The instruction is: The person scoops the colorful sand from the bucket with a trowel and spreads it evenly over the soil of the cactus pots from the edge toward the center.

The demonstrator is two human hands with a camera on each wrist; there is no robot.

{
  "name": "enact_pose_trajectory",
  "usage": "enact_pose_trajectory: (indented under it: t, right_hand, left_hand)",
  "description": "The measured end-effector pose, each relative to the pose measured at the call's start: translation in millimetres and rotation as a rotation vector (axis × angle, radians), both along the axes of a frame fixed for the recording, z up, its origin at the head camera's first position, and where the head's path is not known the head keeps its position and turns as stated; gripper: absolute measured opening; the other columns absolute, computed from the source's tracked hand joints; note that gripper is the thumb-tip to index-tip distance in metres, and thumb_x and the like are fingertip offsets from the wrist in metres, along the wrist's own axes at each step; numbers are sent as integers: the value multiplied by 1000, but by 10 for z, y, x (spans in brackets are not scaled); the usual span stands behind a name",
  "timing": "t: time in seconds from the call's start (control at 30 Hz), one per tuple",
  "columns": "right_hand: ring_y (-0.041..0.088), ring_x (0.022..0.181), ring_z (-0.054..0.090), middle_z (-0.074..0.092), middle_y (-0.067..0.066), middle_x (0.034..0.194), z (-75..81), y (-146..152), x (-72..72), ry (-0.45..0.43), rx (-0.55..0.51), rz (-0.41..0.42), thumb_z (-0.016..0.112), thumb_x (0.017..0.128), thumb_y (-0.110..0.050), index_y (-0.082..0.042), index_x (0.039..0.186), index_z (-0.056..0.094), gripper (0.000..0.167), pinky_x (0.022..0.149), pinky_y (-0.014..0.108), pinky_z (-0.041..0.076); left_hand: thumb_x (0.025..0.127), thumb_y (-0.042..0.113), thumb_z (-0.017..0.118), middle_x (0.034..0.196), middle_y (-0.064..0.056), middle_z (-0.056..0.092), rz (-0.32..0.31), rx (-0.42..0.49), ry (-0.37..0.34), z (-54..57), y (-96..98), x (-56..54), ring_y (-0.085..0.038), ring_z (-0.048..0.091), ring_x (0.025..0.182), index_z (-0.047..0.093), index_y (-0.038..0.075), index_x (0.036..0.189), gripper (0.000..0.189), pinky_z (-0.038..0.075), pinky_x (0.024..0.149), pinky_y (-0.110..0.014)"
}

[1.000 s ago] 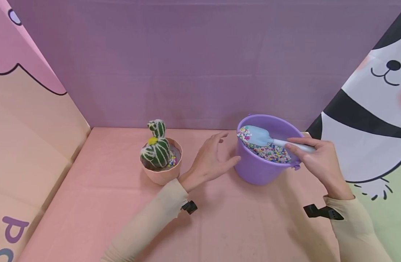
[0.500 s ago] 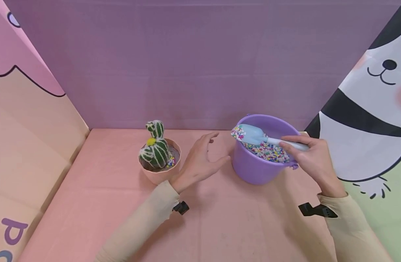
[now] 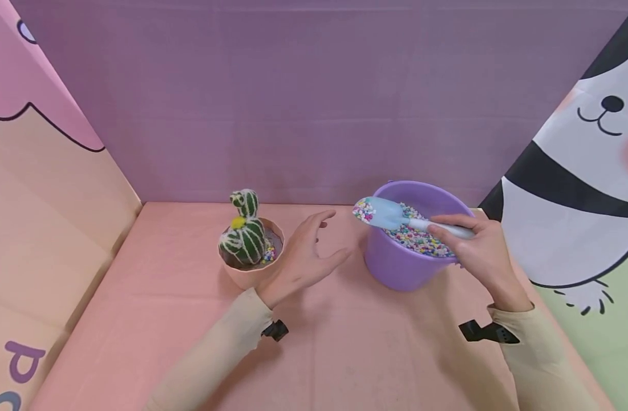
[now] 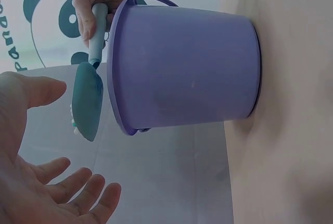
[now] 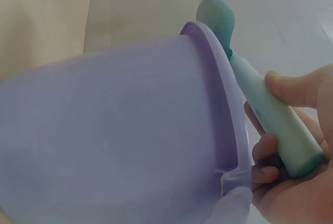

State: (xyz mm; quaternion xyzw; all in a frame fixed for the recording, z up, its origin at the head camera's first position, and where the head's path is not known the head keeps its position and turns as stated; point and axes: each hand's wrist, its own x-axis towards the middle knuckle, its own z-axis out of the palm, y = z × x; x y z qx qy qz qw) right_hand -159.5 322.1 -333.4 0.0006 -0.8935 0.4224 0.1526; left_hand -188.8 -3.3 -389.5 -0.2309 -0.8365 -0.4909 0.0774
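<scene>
My right hand [image 3: 480,251] grips the white handle of a light blue toy shovel [image 3: 388,213], held above the rim of a purple bucket [image 3: 403,268]. Small colourful beads [image 3: 364,211] lie on the shovel's tip, which juts past the bucket's left side. More mixed beads [image 3: 421,238] fill part of the bucket. Between bucket and pot, my left hand [image 3: 300,257] hovers with its fingers spread and thumb apart, holding nothing. Just left of it stands a green knitted-looking cactus [image 3: 246,240] in a peach pot [image 3: 247,278], with a few beads [image 3: 269,251] on the pot's grey surface.
A pink cloth covers the table [image 3: 344,354]. Behind it rises a purple backdrop [image 3: 314,103]. A panel with a panda picture [image 3: 591,188] borders the right side, and a peach and pink panel [image 3: 41,217] the left.
The right hand has carried the bead-loaded shovel leftward, so its tip now sticks out beyond the bucket's rim. My left hand has drawn back left, nearer the pot.
</scene>
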Motion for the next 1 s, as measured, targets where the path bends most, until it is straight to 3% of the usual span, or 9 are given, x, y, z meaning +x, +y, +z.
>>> enact_pose_trajectory:
  t: [0.1,0.33,0.7,1.0]
  right_hand:
    - [7,62,55,64,-14,102,-7,-23,1,3,8,5,83,93,-36,-10,118,81,37,47,26,49]
    - [4,95,58,69,-24,100,-38,-89,-26,29,14,35,84,93,-33,-8,119,82,35,69,17,50]
    - [2,96,60,70,-30,93,-70,-180,-64,47,-24,32,84,93,-28,-6,119,81,34,73,17,47]
    - [0,87,61,72,-31,87,-71,-305,-91,65,-43,56,85,93,-27,-6,118,82,33,69,14,48]
  left_hand:
    - [91,38,81,154,-4,55,2,10,9,-16,-24,6,-24,55,136,48,15,158,78,53,108,-45]
    - [92,36,81,151,-5,57,-4,15,10,-67,-86,24,-26,56,135,50,14,156,74,54,106,-45]
    - [91,33,83,151,-6,59,-25,31,2,-107,-199,73,-25,57,135,52,14,154,73,56,104,-44]
    - [90,24,85,145,-3,63,-23,76,63,-173,-314,103,-23,62,129,59,14,146,62,59,100,-44]
